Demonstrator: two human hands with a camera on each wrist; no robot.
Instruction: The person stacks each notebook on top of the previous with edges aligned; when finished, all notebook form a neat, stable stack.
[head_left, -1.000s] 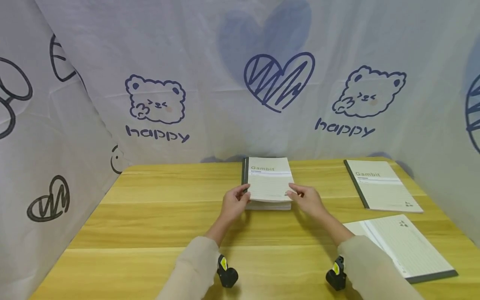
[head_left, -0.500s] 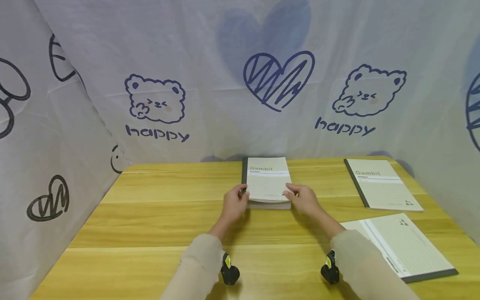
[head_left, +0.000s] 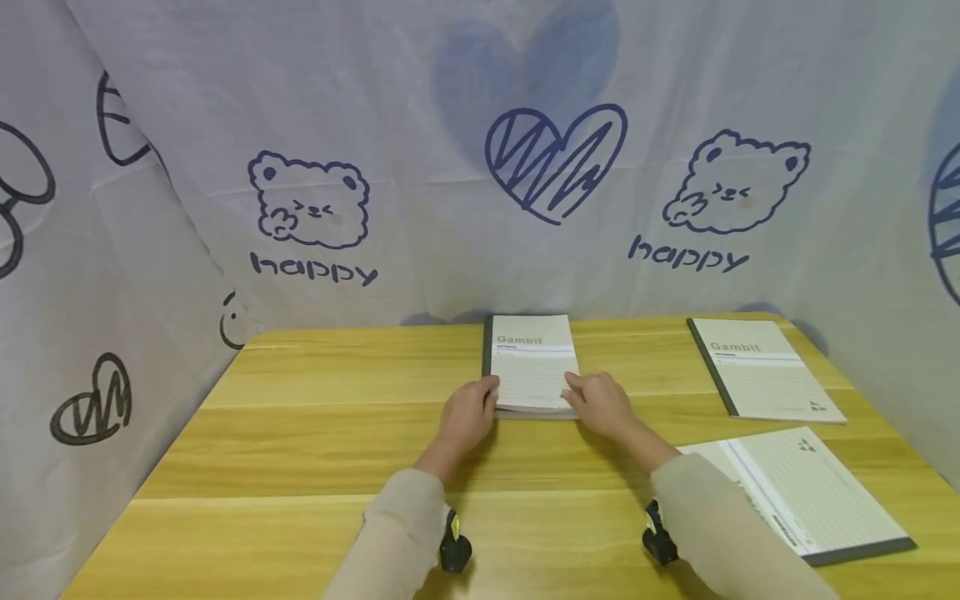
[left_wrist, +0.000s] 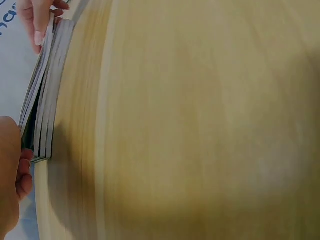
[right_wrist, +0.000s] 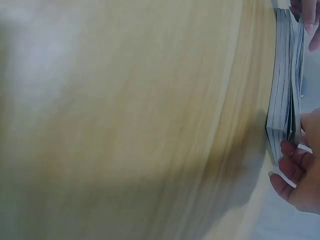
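Note:
A white notebook (head_left: 531,371) with a dark spine and "Gambit" on its cover lies topmost on a notebook stack (left_wrist: 56,85) at the table's back middle. My left hand (head_left: 467,414) pinches its near left side by the spine. On the opposite side my right hand (head_left: 602,407) grips the near right edge, thumb on the cover. Both wrist views show a narrow wedge of space between the upper part and the lower notebooks (right_wrist: 280,75), whose page edges face me. Some fingertips are hidden behind the covers.
To the right, one notebook (head_left: 765,371) lies slanted at the back, and another (head_left: 817,492) lies turned round nearer the front. A printed cloth (head_left: 420,217) hangs right behind the wooden table (head_left: 300,450). Small black devices sit at both wrists.
Both hands have shifted slightly left and lower with the top notebook. Its front edge has come down closer to the stack, and the left spines now line up more evenly.

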